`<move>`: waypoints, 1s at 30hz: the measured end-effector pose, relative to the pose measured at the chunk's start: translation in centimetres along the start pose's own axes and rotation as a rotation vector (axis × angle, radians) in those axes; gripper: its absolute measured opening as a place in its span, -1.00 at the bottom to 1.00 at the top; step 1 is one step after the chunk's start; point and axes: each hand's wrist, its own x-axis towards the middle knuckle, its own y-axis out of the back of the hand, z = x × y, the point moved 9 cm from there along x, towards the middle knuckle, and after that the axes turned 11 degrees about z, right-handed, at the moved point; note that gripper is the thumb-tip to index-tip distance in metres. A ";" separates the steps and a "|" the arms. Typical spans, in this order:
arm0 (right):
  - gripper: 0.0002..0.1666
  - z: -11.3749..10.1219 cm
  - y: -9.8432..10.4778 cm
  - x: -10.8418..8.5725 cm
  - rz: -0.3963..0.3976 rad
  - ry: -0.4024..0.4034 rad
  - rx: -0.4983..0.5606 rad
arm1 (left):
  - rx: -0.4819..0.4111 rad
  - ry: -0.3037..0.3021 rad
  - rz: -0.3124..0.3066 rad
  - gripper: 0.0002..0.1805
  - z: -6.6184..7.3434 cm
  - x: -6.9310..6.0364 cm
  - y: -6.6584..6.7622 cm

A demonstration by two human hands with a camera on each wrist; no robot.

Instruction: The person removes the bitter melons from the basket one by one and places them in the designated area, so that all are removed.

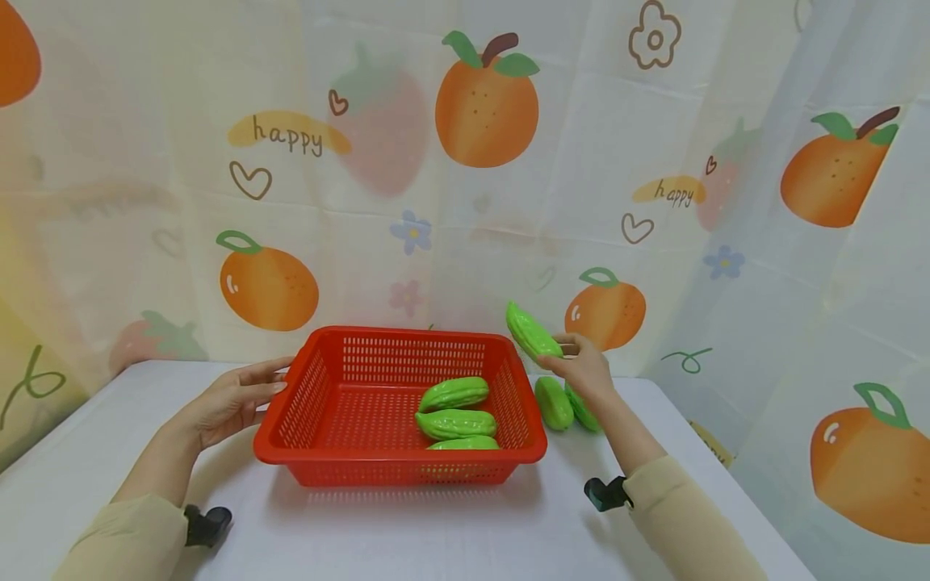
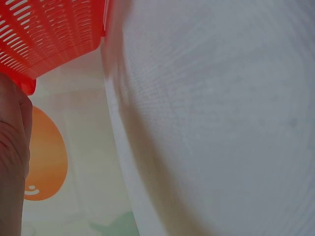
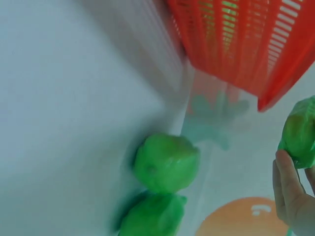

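A red plastic basket (image 1: 407, 468) with slotted walls stands on the table; several bright green bitter melons (image 1: 456, 424) lie along its right side. My left hand (image 1: 228, 403) touches the basket's left rim with fairly straight fingers; in the left wrist view only part of this hand (image 2: 12, 132) shows. Between thumb and fingers, my right hand (image 1: 581, 367) pinches another bitter melon (image 1: 533, 331), tilted, above and just outside the basket's right rim. The right wrist view shows this held bitter melon (image 3: 300, 132) at its right edge, partly cut off.
Two more bitter melons (image 1: 554, 403) lie on the table right of the basket, one partly hidden by my right forearm. The white table (image 1: 407, 541) ends at a curtain (image 1: 407, 266) printed with fruit. A black strap mount (image 1: 606, 493) sits on my right wrist.
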 end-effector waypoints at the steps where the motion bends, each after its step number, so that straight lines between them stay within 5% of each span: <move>1: -0.29 0.2 0.2 0.1 0.003 -0.001 -0.002 | 0.000 0.001 0.002 -0.51 0.0 0.0 0.0; 30: -0.26 8.0 5.0 1.0 0.150 -0.132 -0.032 | -0.001 -0.009 -0.007 -0.53 -0.1 0.0 0.1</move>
